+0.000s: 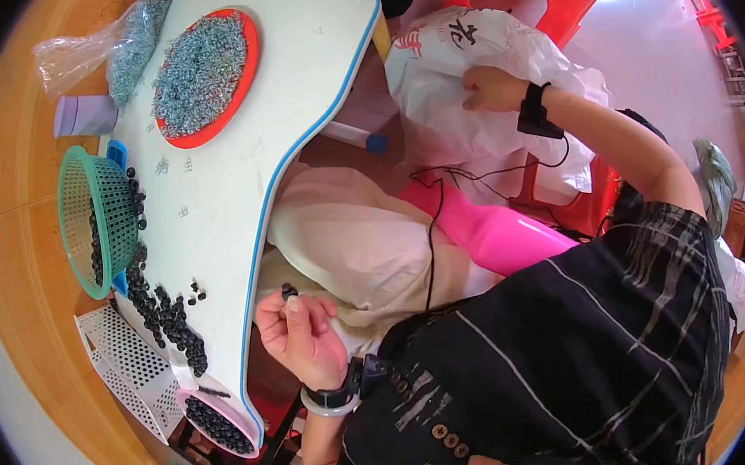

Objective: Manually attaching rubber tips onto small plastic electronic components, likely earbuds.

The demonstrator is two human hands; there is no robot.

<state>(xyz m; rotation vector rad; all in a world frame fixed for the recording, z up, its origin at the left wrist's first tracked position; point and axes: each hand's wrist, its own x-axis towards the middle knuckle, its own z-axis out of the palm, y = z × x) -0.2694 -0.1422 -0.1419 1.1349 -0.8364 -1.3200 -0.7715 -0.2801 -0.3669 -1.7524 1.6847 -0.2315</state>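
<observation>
My left hand [304, 334] is raised beside the table's blue edge. Between its thumb and fingers it pinches a small black cap-like piece [289, 290]. My right hand [496, 89] is stretched out to the right over a large white plastic bag [498, 49]. Its fingers are curled inward, and what they hold, if anything, does not show. On the white table [218, 188] lies a red plate [246, 86] heaped with small silvery, spring-like metal pieces [199, 75]. Loose black pieces [167, 317] are scattered along the table's left side.
A green basket [114, 215], a white perforated tray [127, 365] and a pink bowl [188, 397] of black pieces line the left side. A clear bag [136, 63] of metal pieces and a purple cup [83, 115] stand farther back. Red stools [561, 3] flank the white bag; a black cord [434, 254] crosses my lap.
</observation>
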